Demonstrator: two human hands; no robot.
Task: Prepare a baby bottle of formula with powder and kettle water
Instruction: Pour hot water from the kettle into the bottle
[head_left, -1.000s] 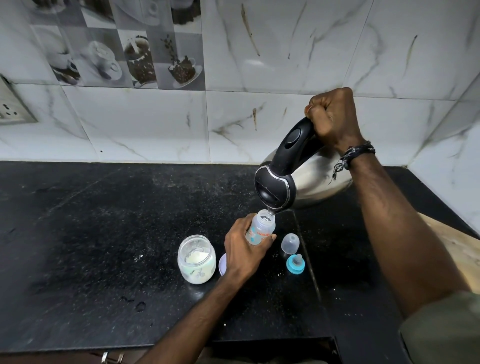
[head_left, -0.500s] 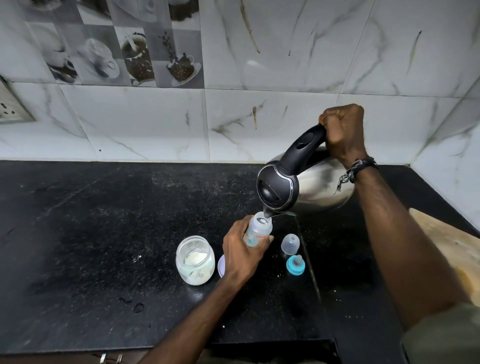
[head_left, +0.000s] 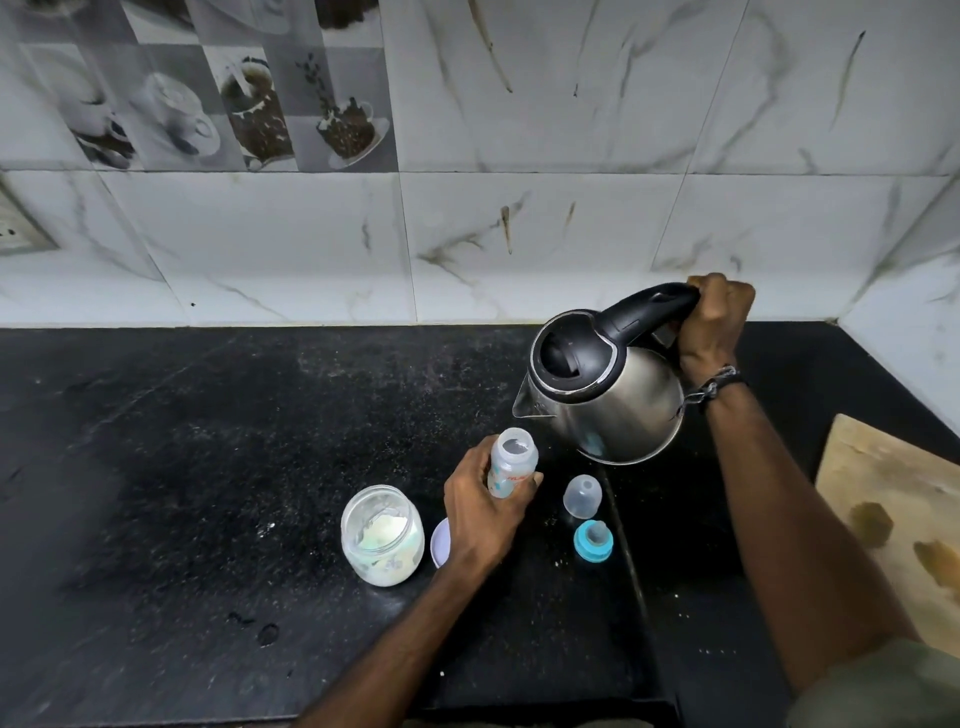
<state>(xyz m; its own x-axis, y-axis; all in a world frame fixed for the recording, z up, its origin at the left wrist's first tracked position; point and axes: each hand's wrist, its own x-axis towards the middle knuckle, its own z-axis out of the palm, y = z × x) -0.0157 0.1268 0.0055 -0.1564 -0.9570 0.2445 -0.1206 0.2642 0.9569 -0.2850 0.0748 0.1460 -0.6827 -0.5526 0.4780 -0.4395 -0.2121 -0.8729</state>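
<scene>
The left hand (head_left: 480, 512) reaches in from the lower edge on a bare forearm, its fingers (head_left: 522, 486) curled round the baby bottle (head_left: 511, 462), thumb on the near side, the open mouth standing clear above the fingers. The right hand (head_left: 717, 322) is a closed fist, fingers wrapped over the kettle handle (head_left: 649, 309), knuckles up. Its wrist bends downward and wears a dark cord bracelet (head_left: 714, 387); the right forearm runs back toward the lower right corner.
</scene>
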